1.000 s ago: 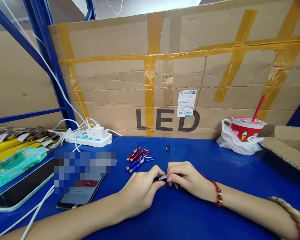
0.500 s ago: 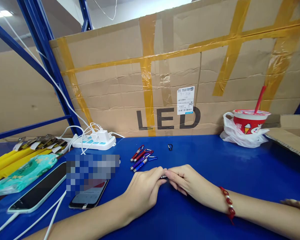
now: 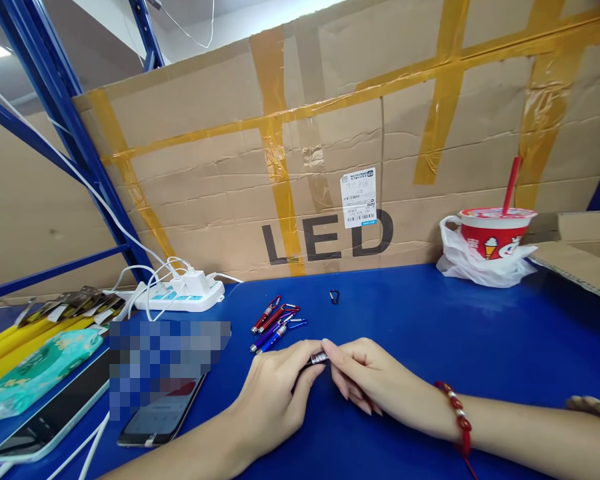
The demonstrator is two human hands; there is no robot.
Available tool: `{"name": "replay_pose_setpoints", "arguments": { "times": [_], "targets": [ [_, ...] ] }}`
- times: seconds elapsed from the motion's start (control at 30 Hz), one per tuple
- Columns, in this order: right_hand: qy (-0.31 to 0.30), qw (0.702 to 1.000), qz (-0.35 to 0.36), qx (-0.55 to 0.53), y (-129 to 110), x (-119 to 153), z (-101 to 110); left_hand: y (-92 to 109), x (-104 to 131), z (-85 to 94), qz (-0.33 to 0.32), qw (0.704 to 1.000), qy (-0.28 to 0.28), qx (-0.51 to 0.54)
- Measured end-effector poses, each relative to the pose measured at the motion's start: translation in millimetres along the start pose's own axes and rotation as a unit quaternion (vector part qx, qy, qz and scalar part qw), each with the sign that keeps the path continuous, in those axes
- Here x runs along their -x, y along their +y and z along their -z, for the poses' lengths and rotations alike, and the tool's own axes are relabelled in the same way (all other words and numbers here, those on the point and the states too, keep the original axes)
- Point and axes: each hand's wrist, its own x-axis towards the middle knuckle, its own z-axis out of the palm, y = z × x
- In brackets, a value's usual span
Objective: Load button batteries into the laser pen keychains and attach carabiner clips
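My left hand [image 3: 280, 387] is closed around a small dark pen light [image 3: 319, 358], and its white printed label shows between thumb and forefinger. My right hand [image 3: 360, 373] meets it at the other end, thumb and forefinger pinched on the tip. Most of the pen light is hidden by my fingers. Just beyond my left hand lie several metallic pen lights with clips: a red pen light [image 3: 266, 316] and a blue pen light [image 3: 273, 339] are among them. Farther back rests a loose black carabiner [image 3: 335, 297].
A white power strip [image 3: 195, 301] with plugs and cables stands at the back left. Two phones, one a dark-screened phone [image 3: 45, 413], lie left near a teal packet [image 3: 40, 373] and yellow items [image 3: 25, 343]. A red cup [image 3: 495, 233] in a plastic bag stands back right, beside an open carton [image 3: 575, 267].
The camera view has shifted slightly. More of the pen light's label now shows between my hands. Both hands keep hold of it.
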Motion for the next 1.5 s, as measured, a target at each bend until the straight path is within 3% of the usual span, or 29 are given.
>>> {"name": "replay_pose_setpoints", "arguments": {
  "times": [0.6, 0.9, 1.07, 1.27, 1.4, 1.5],
  "targets": [
    [-0.018, 0.999, -0.035, -0.013, -7.7, 2.5, 1.0, 1.8, -3.5, 9.7, 0.066, 0.994, -0.074, 0.051],
    [0.088, 0.995, 0.003, -0.053, -14.5, 3.4, 1.0, 3.3, -0.5, 9.2, 0.097, 0.993, -0.051, 0.043],
    [0.097, 0.994, 0.014, -0.054, -17.3, 4.6, -0.1, -2.3, -3.0, 7.6, 0.128, 0.989, -0.028, 0.076],
    [0.112, 0.984, 0.024, -0.134, -9.8, 0.9, 3.3, -5.8, -4.2, 6.2, 0.113, 0.985, -0.034, 0.128],
    [0.14, 0.952, 0.0, -0.272, -7.5, -3.6, 6.4, -3.8, -2.0, 7.6, 0.099, 0.989, -0.053, 0.102],
    [0.159, 0.934, -0.029, -0.319, -9.0, -6.4, 10.2, -1.5, 0.2, 9.6, 0.068, 0.992, -0.065, 0.081]
  ]
}}
